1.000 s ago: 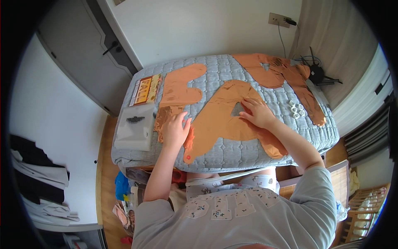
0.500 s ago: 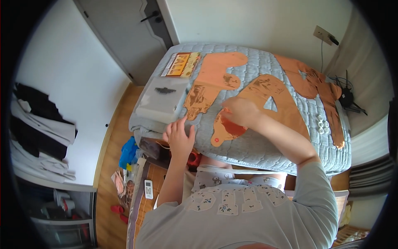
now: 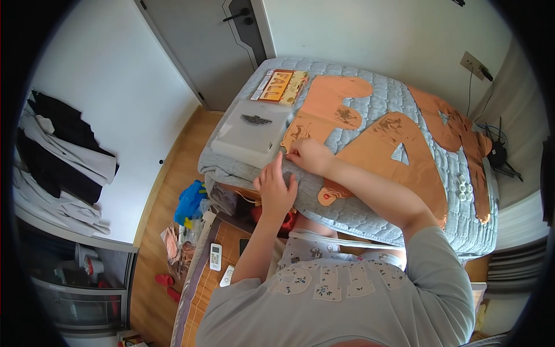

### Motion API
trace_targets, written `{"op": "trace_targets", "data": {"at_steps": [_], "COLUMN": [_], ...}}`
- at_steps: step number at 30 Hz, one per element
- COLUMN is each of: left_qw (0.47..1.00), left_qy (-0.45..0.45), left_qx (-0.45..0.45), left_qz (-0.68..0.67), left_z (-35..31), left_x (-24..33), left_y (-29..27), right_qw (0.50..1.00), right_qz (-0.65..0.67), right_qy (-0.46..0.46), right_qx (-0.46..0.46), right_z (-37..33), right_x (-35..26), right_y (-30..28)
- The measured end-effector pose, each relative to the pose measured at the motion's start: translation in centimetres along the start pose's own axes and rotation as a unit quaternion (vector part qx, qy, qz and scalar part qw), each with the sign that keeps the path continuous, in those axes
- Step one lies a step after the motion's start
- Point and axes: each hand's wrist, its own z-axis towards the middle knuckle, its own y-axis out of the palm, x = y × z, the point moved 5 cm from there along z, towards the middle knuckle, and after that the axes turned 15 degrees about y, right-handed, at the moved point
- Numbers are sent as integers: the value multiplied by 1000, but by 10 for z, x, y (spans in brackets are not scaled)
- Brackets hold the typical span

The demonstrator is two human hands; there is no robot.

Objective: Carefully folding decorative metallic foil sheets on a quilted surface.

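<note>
Several flat copper-coloured, letter-shaped foil balloons lie on the grey quilted bed. My right hand (image 3: 311,156) is closed, its fingertips pinching the lower end of the left foil balloon (image 3: 332,89); the exact grip is partly hidden. Close by, my left hand (image 3: 276,188) is open over the bed's near edge, index finger stretched toward the right fingertips, holding nothing visible. Beneath my right forearm extends the middle foil balloon (image 3: 376,151), its rounded red-marked tip showing. Another foil balloon (image 3: 430,113) is at the far right.
A translucent plastic case (image 3: 245,136) and a flat printed packet (image 3: 280,87) rest on the bed's left side. Small white rings (image 3: 465,188) lie at the right, near a black device with cables (image 3: 498,155). Below are a remote control (image 3: 215,257) and a blue bag (image 3: 189,201).
My right hand has moved left, from the middle balloon to the left balloon's lower end. My left hand stays close by, index finger now extended. The whole view has shifted slightly.
</note>
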Motion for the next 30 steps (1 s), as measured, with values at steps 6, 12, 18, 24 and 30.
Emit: {"op": "trace_targets", "data": {"at_steps": [6,12,18,24,30], "left_qw": [999,998,994,984,995], "left_qy": [14,0,-7,33,32], "left_qx": [21,25,-8,23,-8], "left_qz": [-31,-49,-111,-176,-91], "left_z": [11,23,43,59,65], "left_x": [1,-7,-22,-22,-17], "left_y": [12,18,16,1,-4], "right_qw": [974,927,918,896,828], "right_qz": [174,295,320,359,478], "right_qy": [97,134,127,140,228], "right_qx": [-109,-189,-198,-222,-185], "right_z": [21,30,32,34,49], "right_x": [26,40,43,50,65], "right_y": [-6,-3,2,-1,-14]}}
